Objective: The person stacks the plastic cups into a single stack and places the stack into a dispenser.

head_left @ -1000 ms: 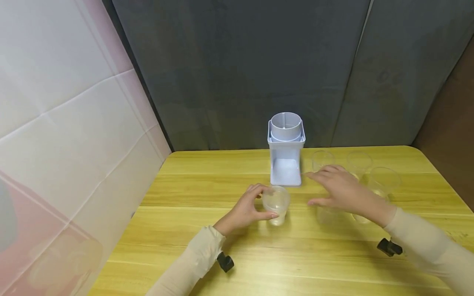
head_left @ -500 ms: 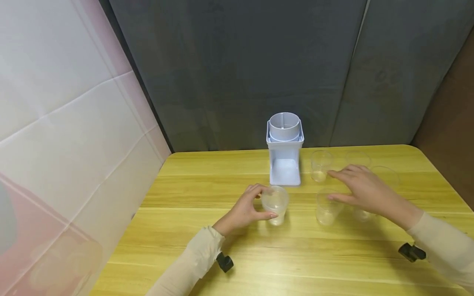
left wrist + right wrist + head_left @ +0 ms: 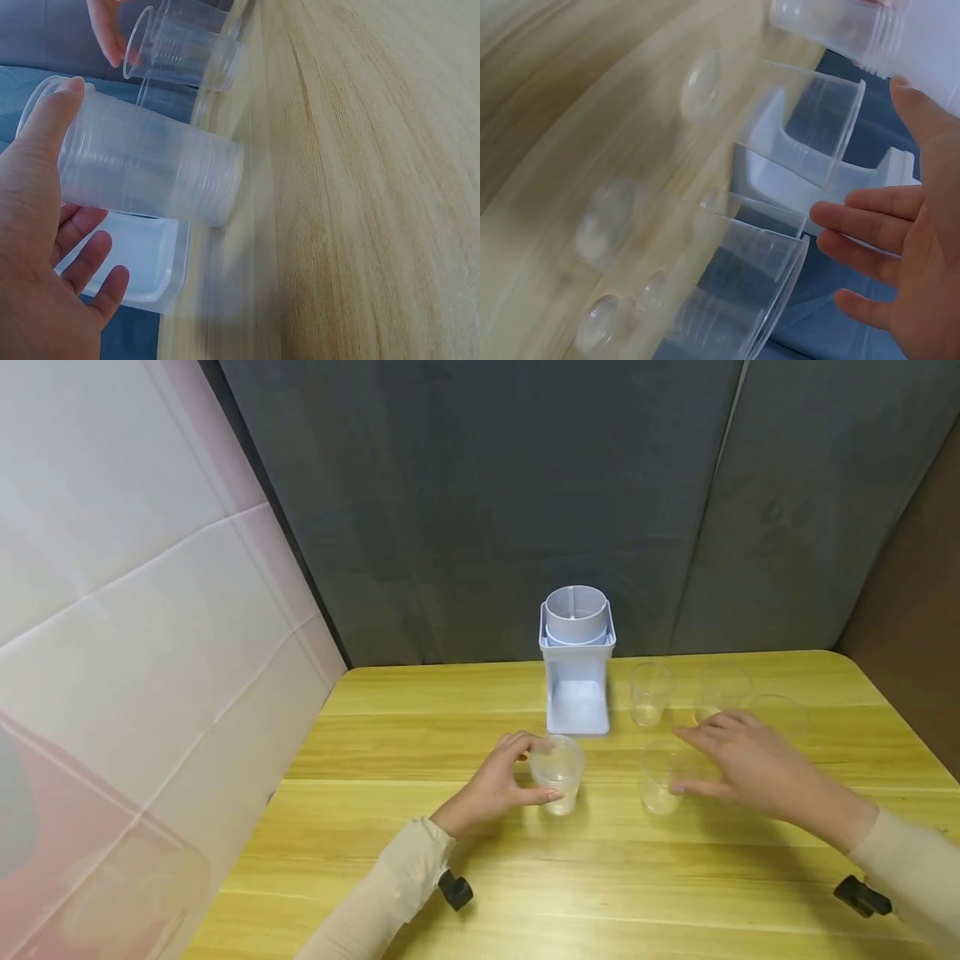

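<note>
My left hand (image 3: 495,785) holds a stack of nested clear plastic cups (image 3: 150,157) near its rim, thumb on the near side and fingers round the far side. The stack stands upright with its base right at the tabletop. To the right, my right hand (image 3: 753,768) is over a group of single clear cups, fingers extended and thumb apart, holding nothing. Its thumb overlaps the front cup (image 3: 660,781) in the head view. In the right wrist view, the fingertips (image 3: 829,217) are close to cup rims (image 3: 795,262).
A pale upright holder (image 3: 577,710) with a round tube (image 3: 576,618) on top stands at the back middle. More clear cups, a back-row cup (image 3: 651,697) among them, stand right of it. A dark panel (image 3: 480,510) rises behind the wooden table (image 3: 420,710).
My right hand has moved right, away from the front cup, which now shows more fully. My left hand keeps its grip on the cup stack in the same place.
</note>
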Tool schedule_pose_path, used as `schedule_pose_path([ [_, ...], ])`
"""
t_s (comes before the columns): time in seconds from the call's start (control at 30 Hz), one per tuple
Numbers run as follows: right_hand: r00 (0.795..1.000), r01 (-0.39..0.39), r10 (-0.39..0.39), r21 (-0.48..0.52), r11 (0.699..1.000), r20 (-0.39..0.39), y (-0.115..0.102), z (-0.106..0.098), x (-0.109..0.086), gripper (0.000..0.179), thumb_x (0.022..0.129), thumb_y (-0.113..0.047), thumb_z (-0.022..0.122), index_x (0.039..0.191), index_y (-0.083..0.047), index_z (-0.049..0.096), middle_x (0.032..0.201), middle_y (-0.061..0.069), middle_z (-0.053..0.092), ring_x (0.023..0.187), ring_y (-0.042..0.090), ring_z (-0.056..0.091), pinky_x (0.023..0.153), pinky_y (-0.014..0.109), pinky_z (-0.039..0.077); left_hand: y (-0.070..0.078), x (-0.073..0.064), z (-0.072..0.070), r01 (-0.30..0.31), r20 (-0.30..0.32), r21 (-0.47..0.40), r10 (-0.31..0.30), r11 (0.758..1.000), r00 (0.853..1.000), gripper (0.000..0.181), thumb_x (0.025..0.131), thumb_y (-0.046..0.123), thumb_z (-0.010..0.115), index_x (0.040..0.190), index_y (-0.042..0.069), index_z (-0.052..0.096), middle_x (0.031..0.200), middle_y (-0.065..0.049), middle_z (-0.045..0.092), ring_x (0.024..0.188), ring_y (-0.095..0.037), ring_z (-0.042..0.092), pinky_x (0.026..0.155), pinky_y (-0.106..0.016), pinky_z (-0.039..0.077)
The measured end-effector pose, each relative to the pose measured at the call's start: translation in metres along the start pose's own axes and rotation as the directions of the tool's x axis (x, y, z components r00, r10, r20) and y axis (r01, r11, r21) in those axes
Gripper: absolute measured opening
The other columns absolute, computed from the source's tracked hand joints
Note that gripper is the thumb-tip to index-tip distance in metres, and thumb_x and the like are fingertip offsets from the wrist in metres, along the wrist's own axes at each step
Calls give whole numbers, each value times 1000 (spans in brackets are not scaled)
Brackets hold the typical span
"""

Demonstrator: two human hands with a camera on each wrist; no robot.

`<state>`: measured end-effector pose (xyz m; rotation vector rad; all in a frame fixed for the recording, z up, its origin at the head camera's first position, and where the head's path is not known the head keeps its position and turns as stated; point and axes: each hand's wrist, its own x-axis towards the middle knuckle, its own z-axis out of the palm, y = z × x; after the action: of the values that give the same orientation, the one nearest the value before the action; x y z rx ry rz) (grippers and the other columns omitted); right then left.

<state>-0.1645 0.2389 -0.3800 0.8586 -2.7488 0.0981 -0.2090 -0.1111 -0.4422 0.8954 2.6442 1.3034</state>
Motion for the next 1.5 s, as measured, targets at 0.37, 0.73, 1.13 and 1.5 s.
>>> schedule_pose_path([
  [0.37, 992, 85, -92, -82, 993, -83, -4, 11, -5, 74, 81, -64, 67, 124, -3, 66, 103, 11, 74, 103, 32, 64, 98, 55, 48, 2, 0, 0, 2, 1, 7, -2, 1000, 1000, 59, 74, 31, 88, 124, 16, 60, 122, 1, 63, 112, -14, 48, 102, -47, 49],
  [0.73, 973, 125, -146, -125, 984, -178, -1, 17, -6, 72, 79, -62, 69, 119, -2, 68, 98, 11, 74, 98, 31, 64, 96, 53, 47, 0, 0, 0, -1, -4, 8, 1, 1000, 1000, 60, 74, 32, 88, 125, 16, 60, 122, 2, 63, 111, -14, 48, 102, -48, 49],
  [1.13, 989, 72, -85, -112, 991, -117, -6, 19, -6, 71, 85, -59, 66, 125, -1, 64, 104, 14, 75, 105, 35, 65, 100, 57, 47, 0, 0, 0, -4, -4, 17, 4, 1000, 1000, 62, 73, 32, 88, 126, 17, 60, 121, 1, 63, 110, -14, 49, 102, -46, 49],
  [1.5, 980, 90, -102, -79, 993, -170, -6, 23, -7, 66, 84, -54, 70, 123, 0, 65, 100, 13, 75, 102, 33, 65, 97, 55, 48, 1, 0, 0, -4, -6, 23, 4, 1000, 1000, 62, 74, 33, 88, 126, 17, 60, 120, 2, 63, 110, -13, 49, 101, -45, 49],
])
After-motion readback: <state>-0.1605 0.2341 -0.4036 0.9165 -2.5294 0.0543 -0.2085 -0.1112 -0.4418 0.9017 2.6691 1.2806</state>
